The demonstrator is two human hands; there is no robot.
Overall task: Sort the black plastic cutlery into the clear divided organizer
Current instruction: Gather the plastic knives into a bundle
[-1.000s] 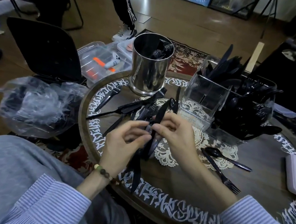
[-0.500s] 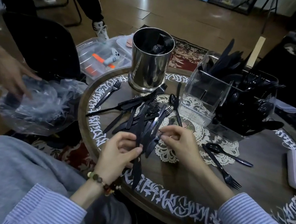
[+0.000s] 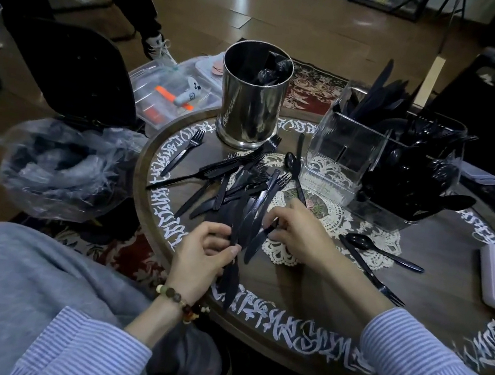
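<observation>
Steel canister (image 3: 250,103) – beside clear organizer (image 3: 357,159) – behind scattered cutlery (image 3: 233,185).

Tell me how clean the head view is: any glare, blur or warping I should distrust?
Head view: dim overall, so the black cutlery pile merges into one dark mass; window glare streaks the floor and the steel cup; wide-angle warping bends the table rim; edges are smeared, worst at far left and lower right; the hands, left and right, are fairly sharp.

On a round table (image 3: 335,301), loose cutlery (image 3: 234,182) lies before a metal canister (image 3: 249,103); a divided organizer (image 3: 342,150) stands to its right, a spoon (image 3: 382,250) and fork (image 3: 371,275) nearer.
</observation>
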